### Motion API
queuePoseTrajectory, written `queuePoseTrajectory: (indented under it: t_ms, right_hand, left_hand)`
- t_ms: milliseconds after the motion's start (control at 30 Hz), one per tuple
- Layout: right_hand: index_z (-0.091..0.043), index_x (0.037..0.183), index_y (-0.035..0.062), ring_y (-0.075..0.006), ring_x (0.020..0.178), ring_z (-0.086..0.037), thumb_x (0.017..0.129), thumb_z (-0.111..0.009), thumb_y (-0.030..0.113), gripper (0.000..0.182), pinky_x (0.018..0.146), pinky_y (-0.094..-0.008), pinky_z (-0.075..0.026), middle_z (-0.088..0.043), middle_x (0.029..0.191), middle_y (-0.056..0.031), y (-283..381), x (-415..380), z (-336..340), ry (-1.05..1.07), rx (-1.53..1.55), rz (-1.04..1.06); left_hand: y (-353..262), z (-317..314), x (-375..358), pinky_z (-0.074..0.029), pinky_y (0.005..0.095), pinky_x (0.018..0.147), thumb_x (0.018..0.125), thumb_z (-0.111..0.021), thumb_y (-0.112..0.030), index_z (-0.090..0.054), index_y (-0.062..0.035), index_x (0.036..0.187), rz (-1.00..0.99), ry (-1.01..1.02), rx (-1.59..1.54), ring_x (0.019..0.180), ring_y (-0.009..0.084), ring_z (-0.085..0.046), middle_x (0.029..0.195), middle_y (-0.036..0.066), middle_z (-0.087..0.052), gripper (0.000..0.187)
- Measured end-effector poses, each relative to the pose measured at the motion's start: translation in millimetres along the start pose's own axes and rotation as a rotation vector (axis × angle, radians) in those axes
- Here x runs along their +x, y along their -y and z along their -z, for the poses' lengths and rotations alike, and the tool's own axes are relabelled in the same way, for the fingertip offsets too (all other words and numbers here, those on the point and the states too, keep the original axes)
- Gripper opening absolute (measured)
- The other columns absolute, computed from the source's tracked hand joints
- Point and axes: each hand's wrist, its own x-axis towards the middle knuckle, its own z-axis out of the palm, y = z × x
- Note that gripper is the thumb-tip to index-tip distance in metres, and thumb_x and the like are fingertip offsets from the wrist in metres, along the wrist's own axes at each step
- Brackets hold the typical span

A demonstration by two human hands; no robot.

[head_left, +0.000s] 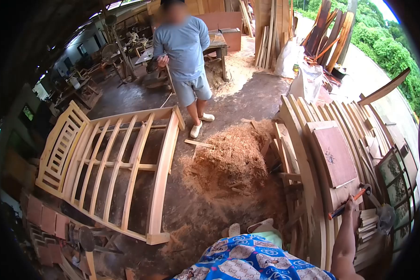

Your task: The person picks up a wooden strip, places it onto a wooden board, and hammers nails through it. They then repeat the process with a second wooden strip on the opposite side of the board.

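Note:
My right hand [351, 206] reaches out at the lower right, its fingers closed round the handle of a hammer [360, 194]. The hammer has an orange handle with a dark end, and its metal head points up and to the right. Beneath it lies a wooden board [337, 196] on a stack of timber. A reddish-brown panel [335, 156] with a dark mark rests just beyond my hand. Close by on the right hangs or lies a clear plastic bag [386, 218]. My left hand is out of view.
A slatted wooden bed frame [121, 168] stands on the left. Wood shavings [233, 156] are heaped on the floor in the middle. Another person [182, 51] stands beyond, holding a thin stick. Long planks [308, 186] form the right-hand stack; white sacks [308, 79] stand behind it.

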Motion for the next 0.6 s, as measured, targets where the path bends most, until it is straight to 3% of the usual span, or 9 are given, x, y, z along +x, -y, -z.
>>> queuePoseTrajectory:
  t_ms: [300, 600]
  right_hand:
    - [-0.058, 0.083, 0.0097, -0.0195, 0.047, -0.057, 0.094, -0.071, 0.02, 0.021, 0.046, -0.0381, -0.052, -0.054, 0.061, -0.0039, 6, 10, -4, 0.003, -0.012, -0.061]
    - [-0.058, 0.083, 0.0091, -0.0202, 0.048, -0.058, 0.094, -0.072, 0.02, 0.021, 0.046, -0.0385, -0.052, -0.055, 0.062, -0.0047, 21, 1, -14, -0.033, -0.098, -0.071]
  left_hand:
    - [-14, 12, 4, -0.053, 0.0442, 0.102, 0.098, -0.057, -0.045, -0.074, -0.0036, 0.122, -0.051, -0.019, -0.092, 0.123, 0.0381, -0.066, 0.128, 0.026, -0.069, 0.051]
    - [13, -18, 3, -0.053, 0.0444, 0.102, 0.099, -0.057, -0.045, -0.073, -0.0033, 0.123, -0.074, -0.006, -0.13, 0.123, 0.0383, -0.066, 0.128, 0.026, -0.068, 0.051]
